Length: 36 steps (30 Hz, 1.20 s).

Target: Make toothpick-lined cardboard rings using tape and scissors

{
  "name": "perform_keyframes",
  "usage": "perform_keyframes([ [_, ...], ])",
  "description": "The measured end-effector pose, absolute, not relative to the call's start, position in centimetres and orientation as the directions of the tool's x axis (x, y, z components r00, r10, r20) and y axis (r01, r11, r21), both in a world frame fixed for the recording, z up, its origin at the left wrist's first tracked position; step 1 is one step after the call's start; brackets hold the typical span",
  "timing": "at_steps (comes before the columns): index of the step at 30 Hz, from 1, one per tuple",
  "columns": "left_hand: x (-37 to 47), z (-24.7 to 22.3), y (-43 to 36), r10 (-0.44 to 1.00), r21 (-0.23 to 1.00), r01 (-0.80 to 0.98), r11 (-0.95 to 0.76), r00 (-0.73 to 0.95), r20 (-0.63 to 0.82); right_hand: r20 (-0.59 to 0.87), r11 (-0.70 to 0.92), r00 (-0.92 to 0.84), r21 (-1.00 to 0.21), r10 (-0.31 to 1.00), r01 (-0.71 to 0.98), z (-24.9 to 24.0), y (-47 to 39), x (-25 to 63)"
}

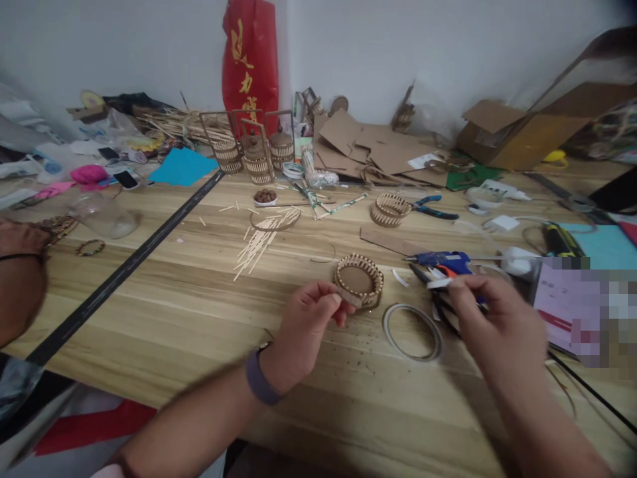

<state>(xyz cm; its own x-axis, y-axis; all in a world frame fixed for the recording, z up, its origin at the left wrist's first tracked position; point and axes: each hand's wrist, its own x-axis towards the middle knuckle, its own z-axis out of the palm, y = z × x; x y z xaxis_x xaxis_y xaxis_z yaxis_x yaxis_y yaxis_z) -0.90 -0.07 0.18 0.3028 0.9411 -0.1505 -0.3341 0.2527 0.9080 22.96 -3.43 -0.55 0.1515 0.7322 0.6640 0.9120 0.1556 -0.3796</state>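
My left hand, with a purple band at the wrist, pinches the near rim of a small round basket made of cardboard and short sticks. The basket's brown inner base faces up. My right hand is closed on a small white strip, held to the right of the basket and over some dark-handled tools. Between my hands a roll of white tape lies flat on the table. A blue glue gun rests behind my right hand.
Loose sticks and a small dish of brown beads lie mid-table. Finished baskets, cardboard sheets and a red bag stand behind. Blue-handled pliers lie right of another ring. Another person's arm rests at left.
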Motion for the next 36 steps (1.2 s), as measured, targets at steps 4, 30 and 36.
perform_keyframes([
  [4, -0.8, 0.0, 0.6, 0.908, 0.852, -0.362, 0.379, 0.325, -0.266, 0.673, -0.094, 0.168, -0.145, 0.72, 0.985, -0.6, -3.0, 26.6],
  [30, -0.4, -0.3, -0.5, 0.757, 0.708, -0.318, 0.631, 0.449, -0.474, 0.699, 0.42, -0.486, 0.284, 0.524, 0.862, -1.6, -5.4, 17.8],
  [36, -0.3, -0.6, -0.6, 0.759, 0.737, -0.282, 0.615, 0.466, -0.455, 0.722, 0.503, -0.433, 0.135, 0.54, 0.854, -1.1, -4.8, 17.2],
])
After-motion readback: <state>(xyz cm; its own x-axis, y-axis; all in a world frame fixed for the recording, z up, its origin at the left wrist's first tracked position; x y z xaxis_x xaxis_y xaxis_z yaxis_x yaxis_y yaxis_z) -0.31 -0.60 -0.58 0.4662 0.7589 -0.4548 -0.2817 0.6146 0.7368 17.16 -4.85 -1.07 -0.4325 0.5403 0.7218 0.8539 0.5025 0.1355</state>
